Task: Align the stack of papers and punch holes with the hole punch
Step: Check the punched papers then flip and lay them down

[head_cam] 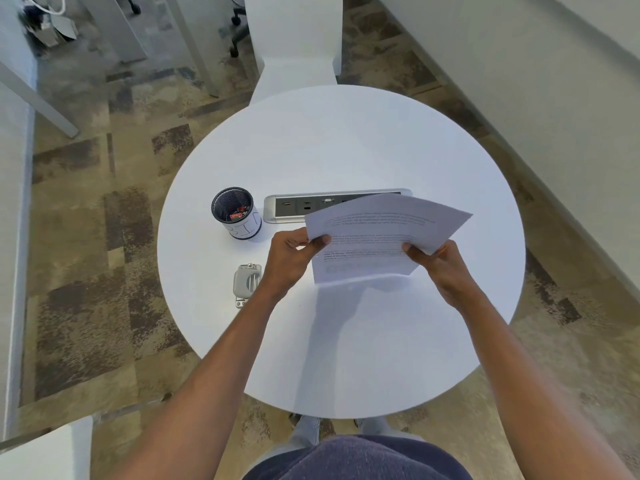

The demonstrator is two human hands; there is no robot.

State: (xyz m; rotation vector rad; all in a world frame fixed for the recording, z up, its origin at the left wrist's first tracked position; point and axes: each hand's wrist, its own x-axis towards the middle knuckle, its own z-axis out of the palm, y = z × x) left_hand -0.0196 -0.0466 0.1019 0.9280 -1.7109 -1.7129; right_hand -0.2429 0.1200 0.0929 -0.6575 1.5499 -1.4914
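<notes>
left hand (289, 258): mine, pinched on the near-left edge of the stack of papers (377, 233), thumb on top, fingers under.
right hand (441, 263): pinched on the near-right edge, same kind of grip.
papers: held up off the table (346, 150), tilted, sheets fanned and visibly skewed. Not aligned yet. Sheet count unreadable.
hole punch (246, 284): flat on the table at 9 o'clock from my left wrist, just beside it, untouched.
pen cup (236, 213): 11 o'clock from the left hand, near the punch, small bits inside.
power strip (332, 206): recessed in the table at 12 o'clock, its right end hidden behind the papers.
step: judging by the skew, squaring up comes first, punching after.
risk 1: loosening both pinches at once to tap the edges could let sheets slide out.
risk 2: punching while skewed gives holes that don't line up.
risk 3: left forearm sits close to the punch, so a sweep could knock it toward the table's edge.
</notes>
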